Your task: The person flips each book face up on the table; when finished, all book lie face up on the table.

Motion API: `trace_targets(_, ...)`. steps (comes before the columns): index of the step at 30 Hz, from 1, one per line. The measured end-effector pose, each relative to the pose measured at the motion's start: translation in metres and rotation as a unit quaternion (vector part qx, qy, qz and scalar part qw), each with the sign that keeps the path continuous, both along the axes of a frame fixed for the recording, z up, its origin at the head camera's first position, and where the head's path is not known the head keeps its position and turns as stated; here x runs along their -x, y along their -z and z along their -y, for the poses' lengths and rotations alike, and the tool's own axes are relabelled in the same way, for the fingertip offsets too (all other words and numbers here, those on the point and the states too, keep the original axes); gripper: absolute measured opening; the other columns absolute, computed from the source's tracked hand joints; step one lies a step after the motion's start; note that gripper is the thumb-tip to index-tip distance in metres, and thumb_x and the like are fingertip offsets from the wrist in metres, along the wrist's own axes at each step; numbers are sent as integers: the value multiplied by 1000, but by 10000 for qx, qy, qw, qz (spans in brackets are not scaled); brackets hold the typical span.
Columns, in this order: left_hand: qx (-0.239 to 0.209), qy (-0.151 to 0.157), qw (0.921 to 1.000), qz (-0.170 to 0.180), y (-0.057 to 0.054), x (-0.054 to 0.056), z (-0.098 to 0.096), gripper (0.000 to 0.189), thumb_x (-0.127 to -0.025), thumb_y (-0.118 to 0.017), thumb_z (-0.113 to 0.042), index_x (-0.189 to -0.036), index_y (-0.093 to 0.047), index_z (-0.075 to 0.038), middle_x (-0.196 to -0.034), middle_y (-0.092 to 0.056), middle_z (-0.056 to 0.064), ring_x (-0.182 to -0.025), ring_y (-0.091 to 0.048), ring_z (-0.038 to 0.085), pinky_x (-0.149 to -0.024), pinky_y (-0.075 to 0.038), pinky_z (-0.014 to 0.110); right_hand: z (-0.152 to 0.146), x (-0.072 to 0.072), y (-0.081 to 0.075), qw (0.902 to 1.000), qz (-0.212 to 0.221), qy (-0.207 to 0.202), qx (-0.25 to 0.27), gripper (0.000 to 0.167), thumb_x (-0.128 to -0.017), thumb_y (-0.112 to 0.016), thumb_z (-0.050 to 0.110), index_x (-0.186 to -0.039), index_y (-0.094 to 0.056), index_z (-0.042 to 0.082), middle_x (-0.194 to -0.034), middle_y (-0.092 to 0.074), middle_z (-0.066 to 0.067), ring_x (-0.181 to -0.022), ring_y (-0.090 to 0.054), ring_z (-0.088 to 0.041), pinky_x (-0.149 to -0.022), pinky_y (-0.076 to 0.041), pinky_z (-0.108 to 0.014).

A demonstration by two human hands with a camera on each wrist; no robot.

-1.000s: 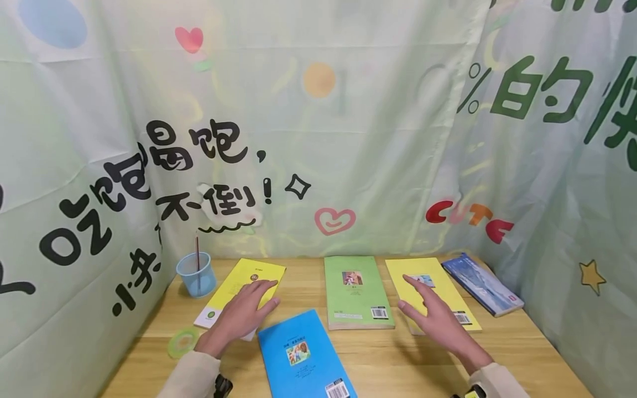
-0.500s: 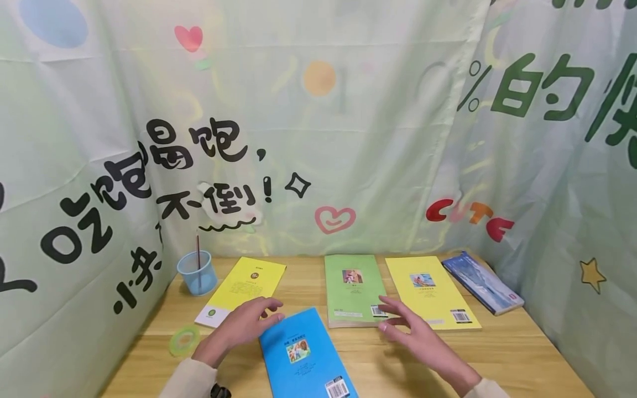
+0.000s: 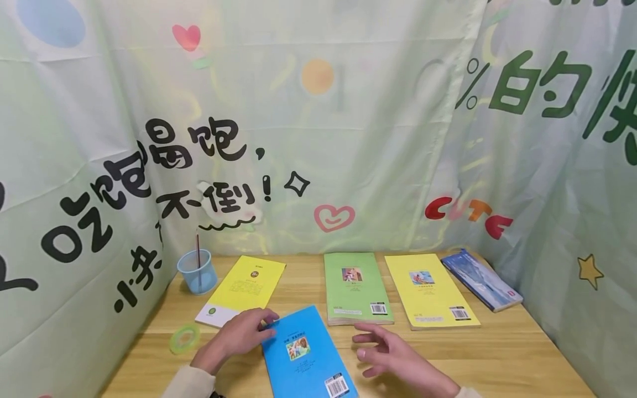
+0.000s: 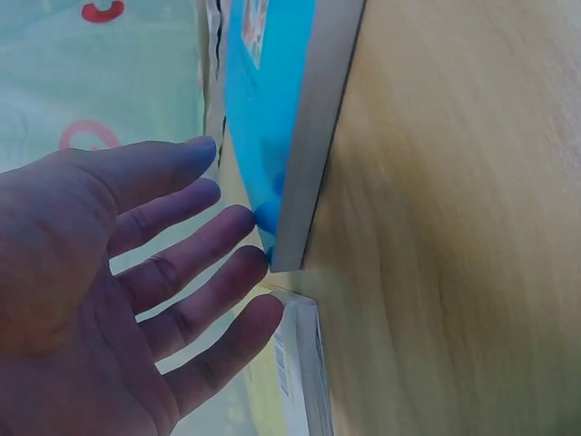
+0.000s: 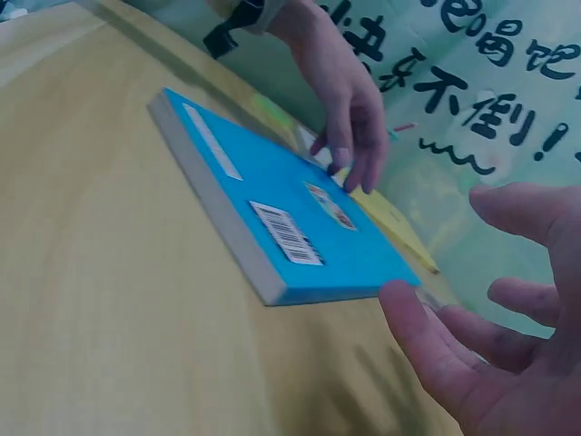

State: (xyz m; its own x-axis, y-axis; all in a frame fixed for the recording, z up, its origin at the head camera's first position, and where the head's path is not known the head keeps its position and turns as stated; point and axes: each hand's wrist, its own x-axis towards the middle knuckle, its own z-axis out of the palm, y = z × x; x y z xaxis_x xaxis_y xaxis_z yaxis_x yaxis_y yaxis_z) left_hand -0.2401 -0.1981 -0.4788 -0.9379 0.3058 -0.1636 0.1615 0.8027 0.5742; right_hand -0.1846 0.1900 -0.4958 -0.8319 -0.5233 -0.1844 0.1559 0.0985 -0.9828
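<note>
Bright blue book (image 3: 312, 362), green book (image 3: 357, 298), pale-blue cup (image 3: 191, 283), tan wood-grained table (image 3: 517, 356)

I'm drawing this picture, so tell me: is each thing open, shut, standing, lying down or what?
Blue book: closed, flat
Green book: closed, flat
Left yellow book: closed, flat
Right yellow book: closed, flat
Far-right book: closed, flat
Cup: upright
Stick: standing inside it
Green ring: lying flat
Cloth: hanging, wrinkled
Left hand: relaxed, gripping nothing
Right hand: relaxed, gripping nothing
</note>
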Motion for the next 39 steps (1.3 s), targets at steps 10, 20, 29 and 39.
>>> trace_targets(10, -44, 56, 9999, -134, 8, 1, 1, 32, -102, -78, -18, -133, -74, -13, -129, -73, 5, -117, -65, 25, -104, -58, 58, 10, -7, 12, 9945, 763, -688, -192, 58, -107, -67, 10, -161, -46, -1, -145, -64, -17, -115, -68, -27, -99, -64, -39)
trace_targets(20, -74, 17, 9999, -90, 16, 4, 2, 32, -100, -80, -14, -131, -74, -10, -124, -71, 4, -115, -66, 25, -106, -57, 59, 15, -12, 19, 9918, 5, -1066, -707, 47, -101, -72, 0, -147, -64, 2, -128, -64, -10, -103, -58, -24, -86, -52, -26)
trace_targets(29, -71, -207, 9997, 116, 14, 3, -3, 38, -99, -81, -14, -135, -71, -7, -129, -72, 8, -120, -67, 29, -108, -56, 61, 3, 7, 37, 9532, -1654, -2393, -819, 56, -108, -71, 19, -158, -54, 2, -161, -48, -21, -96, -60, 0, -83, -56, -19)
trace_targets(39, 262, -239, 9993, -142, 13, 3, -6, 43, -98, -83, -18, -137, -72, -6, -122, -69, 5, -109, -63, 22, -104, -58, 56, 3, 10, 54, 9575, -1780, -2142, -756, 46, -109, -68, 21, -153, -62, 8, -158, -51, -17, -103, -62, 1, -85, -57, -19)
